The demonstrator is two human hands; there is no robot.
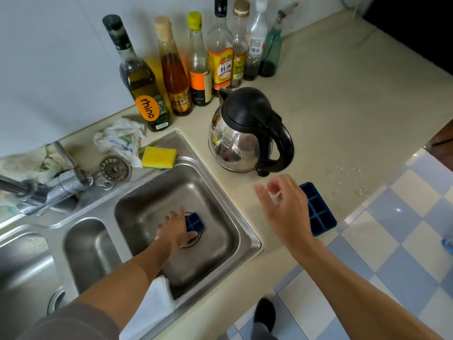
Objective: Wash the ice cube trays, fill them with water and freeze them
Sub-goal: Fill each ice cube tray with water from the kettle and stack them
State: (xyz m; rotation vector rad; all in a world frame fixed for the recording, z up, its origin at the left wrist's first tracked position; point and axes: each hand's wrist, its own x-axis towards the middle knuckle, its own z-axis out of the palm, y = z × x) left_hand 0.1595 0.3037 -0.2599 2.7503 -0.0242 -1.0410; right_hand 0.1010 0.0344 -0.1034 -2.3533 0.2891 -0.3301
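**One tray down in the sink, its twin waiting on the tabletop**

The left hand [175, 229] closes its grip on a blue ice cube tray [196, 223] lying at the bottom of the sink basin [220, 192]. Its fingers curl over the tray's near end, and only the far cells show past them. The tray sits right over the drain.

The right hand [284, 204] hovers over the tabletop [343, 106] with a loose grip that appears empty, its fingers relaxed and slightly bent. The second tray [318, 212] lies just beside it on the far side, cells up, at the tabletop's front edge. The hand hides its near side, so contact cannot be ruled in or out.

The washing looks barely begun. To do it well, the held tray likely needs lifting by one end so the cells stay open to the water. It then has to go to the faucet [61, 187], which stands well to the left of the basin. A yellow sponge [159, 157] rests on the back rim, within reach for scrubbing each cell. The second tray sits close to the drop, so a firm hold across its width seems wiser than a nudge. A steel kettle [247, 133] stands behind, apart from both trays.
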